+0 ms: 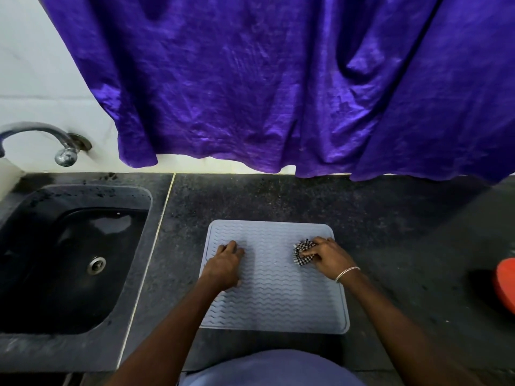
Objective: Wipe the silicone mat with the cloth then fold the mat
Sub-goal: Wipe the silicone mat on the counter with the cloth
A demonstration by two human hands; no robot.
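Purple curtain [278, 87] across the far wall, its hem hanging just above the far edge of the dark table [278, 199]. Black sink [69, 260] sunk in the table at the left, with a metal tap [41, 137] on the wall above it. Pale grey mat [274, 291] with wavy ridges, lying flat and unfolded on the table, near the middle, to the right of the sink. Part of a red object [505, 285] at the right edge, well apart from the mat.

Left hand [225, 263] resting on the left part of the mat, palm down, fingers loosely curled and close together, holding nothing. Right hand [326, 256] on the far right part of the mat, fingers closed around a bunched checked cloth [302, 253], pressing it against the mat surface. Thin silver bracelet [347, 273] on the right wrist.
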